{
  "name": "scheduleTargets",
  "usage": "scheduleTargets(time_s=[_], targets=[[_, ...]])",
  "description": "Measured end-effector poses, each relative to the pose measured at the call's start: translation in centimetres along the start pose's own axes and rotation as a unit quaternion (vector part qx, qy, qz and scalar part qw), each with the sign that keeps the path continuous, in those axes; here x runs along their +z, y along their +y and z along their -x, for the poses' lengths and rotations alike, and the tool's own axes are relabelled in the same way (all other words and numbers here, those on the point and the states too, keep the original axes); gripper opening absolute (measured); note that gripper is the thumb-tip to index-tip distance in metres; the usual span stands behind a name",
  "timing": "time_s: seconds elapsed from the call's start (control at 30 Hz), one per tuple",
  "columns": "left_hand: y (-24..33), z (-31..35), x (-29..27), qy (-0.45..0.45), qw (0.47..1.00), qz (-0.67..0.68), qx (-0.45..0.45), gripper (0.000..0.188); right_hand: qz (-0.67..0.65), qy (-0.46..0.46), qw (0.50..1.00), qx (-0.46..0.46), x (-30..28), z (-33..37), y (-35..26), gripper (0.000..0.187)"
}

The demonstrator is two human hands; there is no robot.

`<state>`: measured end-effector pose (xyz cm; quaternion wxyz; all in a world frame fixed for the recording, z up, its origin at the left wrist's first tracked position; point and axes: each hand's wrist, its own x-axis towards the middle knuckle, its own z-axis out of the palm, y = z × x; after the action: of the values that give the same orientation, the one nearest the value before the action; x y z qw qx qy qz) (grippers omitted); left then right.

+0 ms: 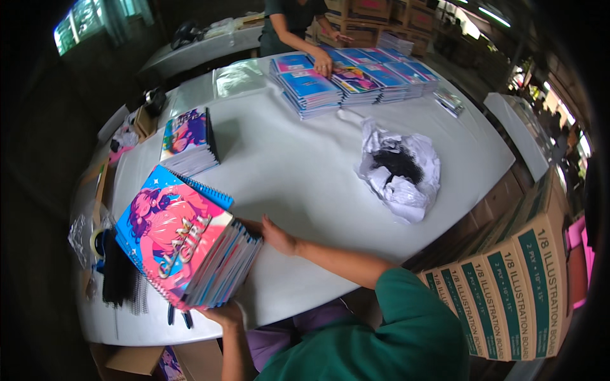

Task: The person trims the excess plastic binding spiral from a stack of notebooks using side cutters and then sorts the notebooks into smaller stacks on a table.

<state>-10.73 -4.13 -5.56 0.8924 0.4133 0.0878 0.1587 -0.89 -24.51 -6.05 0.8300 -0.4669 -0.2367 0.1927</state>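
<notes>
A thick stack of spiral notebooks with pink and blue illustrated covers stands tilted at the table's near left. My left hand grips its near lower edge, fingers partly hidden beneath. At the stack's right side, my right hand presses on the page edges, with some fingers hidden behind it. A second, shorter notebook stack sits just beyond. Black plastic coils hang beside the stack on the left. Close to my left hand lies a dark hand tool, partly covered.
Crumpled white paper holding black bits lies on the white table at right. Across it, another person's hand touches rows of blue notebook stacks. Cardboard boxes stand by my right side; an open carton is below left.
</notes>
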Motion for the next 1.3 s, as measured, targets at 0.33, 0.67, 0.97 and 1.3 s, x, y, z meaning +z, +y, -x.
scheduleTargets(time_s=[0.33,0.67,0.97,1.3], targets=[[-5.4,4.7,4.0,-0.026,0.991,-0.124,0.045,0.069,0.468,0.266,0.837,0.099,-5.4,0.3,-4.6,0.069],[6.3,-0.9,11.3,-0.094,0.653,-0.501,0.561,0.081,0.14,0.21,0.946,-0.204,3.3,-3.8,-13.2,0.08],[7.4,0.1,11.2,-0.085,0.707,-0.476,0.516,0.067,0.345,0.283,0.873,-0.2,0.7,-4.5,-15.4,0.055],[7.4,-1.6,-8.2,0.09,0.536,-0.83,0.127,0.057,0.656,-0.117,0.733,-0.137,20.2,-12.6,-19.9,0.052]])
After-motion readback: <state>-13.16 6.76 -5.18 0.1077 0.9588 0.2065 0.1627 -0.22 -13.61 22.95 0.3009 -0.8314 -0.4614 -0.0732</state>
